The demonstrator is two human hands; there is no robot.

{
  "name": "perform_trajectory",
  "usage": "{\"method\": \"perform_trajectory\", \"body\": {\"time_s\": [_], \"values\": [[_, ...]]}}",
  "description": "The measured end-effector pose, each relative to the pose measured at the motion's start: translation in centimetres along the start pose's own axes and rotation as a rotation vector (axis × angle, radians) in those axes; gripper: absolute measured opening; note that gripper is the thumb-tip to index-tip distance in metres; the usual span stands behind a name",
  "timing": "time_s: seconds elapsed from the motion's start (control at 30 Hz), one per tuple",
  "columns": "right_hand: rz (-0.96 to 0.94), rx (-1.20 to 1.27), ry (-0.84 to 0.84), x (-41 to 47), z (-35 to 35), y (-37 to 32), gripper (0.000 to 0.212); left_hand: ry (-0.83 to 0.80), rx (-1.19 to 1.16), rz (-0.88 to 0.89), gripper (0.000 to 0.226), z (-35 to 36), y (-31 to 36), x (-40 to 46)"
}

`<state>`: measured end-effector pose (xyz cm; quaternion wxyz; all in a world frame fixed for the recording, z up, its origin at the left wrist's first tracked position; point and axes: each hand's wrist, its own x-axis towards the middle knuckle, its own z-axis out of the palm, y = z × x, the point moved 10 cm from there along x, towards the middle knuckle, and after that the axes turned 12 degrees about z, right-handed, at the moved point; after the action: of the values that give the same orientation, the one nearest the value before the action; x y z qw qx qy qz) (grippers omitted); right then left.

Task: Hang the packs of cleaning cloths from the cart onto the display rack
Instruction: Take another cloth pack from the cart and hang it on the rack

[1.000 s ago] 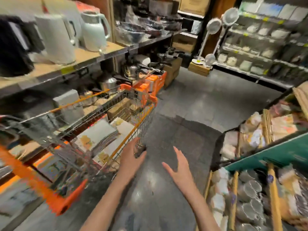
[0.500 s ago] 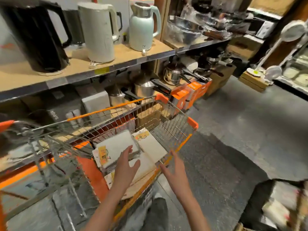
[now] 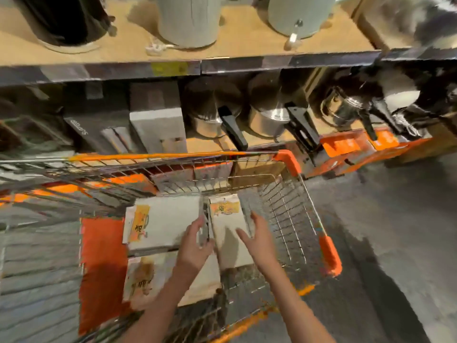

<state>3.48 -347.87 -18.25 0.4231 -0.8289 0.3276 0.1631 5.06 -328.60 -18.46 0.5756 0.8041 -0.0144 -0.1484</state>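
Several white packs of cleaning cloths with yellow labels lie in the wire cart [image 3: 284, 214]. Both of my hands are down inside the cart at one pack [image 3: 228, 233] that lies lengthwise in the middle. My left hand [image 3: 195, 246] curls its fingers round that pack's left edge. On the right edge rests my right hand [image 3: 258, 240], fingers fairly straight and thumb on top of the pack. A second pack [image 3: 168, 224] lies to the left and a third [image 3: 148, 280] nearer to me. The display rack is out of view.
The cart has orange corner guards [image 3: 330, 258] and stands against a store shelf [image 3: 222, 63] bearing kettles. Steel pots with black handles [image 3: 267, 117] and boxes [image 3: 158, 125] sit on the lower shelf just beyond the cart. Grey floor [image 3: 395, 243] lies to the right.
My view has swung left and down onto the cart. Both hands have moved from above the cart's rim down into it, and the left now grips the middle pack.
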Motion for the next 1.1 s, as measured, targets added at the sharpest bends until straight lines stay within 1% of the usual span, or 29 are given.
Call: {"method": "perform_trajectory", "body": {"time_s": [0.13,0.2,0.3,0.37,0.43,0.5,0.57,0.6,0.7,0.8,0.87,0.93,1.1], "values": [[0.104,0.048,-0.081,6.8,2.4,2.9,0.063,0.029,-0.053,-0.108,0.054,4.2,-4.6,3.1],[0.163,0.107,-0.093,10.3,3.9,4.5,0.063,0.024,-0.066,-0.115,0.058,6.4,-7.0,4.7],[0.191,0.130,-0.116,14.6,6.9,7.1,0.070,0.012,-0.092,-0.174,0.061,9.7,-11.2,6.4],[0.207,0.136,-0.113,17.1,8.7,8.9,0.075,0.046,-0.138,-0.203,0.066,11.1,-14.4,7.7],[0.225,0.136,-0.116,19.0,10.0,10.2,0.073,0.088,-0.221,-0.276,0.071,12.0,-17.5,8.8],[0.238,0.138,-0.117,20.5,10.7,11.2,0.063,0.101,-0.261,-0.315,0.076,13.0,-19.3,9.7],[0.238,0.149,-0.125,21.9,11.4,11.9,0.059,0.128,-0.247,-0.283,0.079,13.6,-20.3,10.9],[0.249,0.150,-0.140,22.4,11.7,12.2,0.061,0.142,-0.233,-0.272,0.080,13.7,-20.4,11.5],[0.290,0.182,-0.147,23.4,12.7,13.1,0.078,0.182,-0.278,-0.268,0.085,14.0,-21.2,12.8],[0.318,0.182,-0.140,23.6,13.6,13.5,0.083,0.197,-0.309,-0.302,0.086,14.0,-21.8,13.2],[0.320,0.191,-0.143,23.5,14.1,13.4,0.082,0.215,-0.305,-0.326,0.083,13.8,-22.1,13.2],[0.306,0.208,-0.140,23.3,14.2,13.0,0.079,0.206,-0.275,-0.301,0.078,13.7,-21.8,13.3],[0.292,0.237,-0.140,23.6,13.4,12.5,0.070,0.151,-0.265,-0.327,0.086,14.2,-21.6,12.4]]}}
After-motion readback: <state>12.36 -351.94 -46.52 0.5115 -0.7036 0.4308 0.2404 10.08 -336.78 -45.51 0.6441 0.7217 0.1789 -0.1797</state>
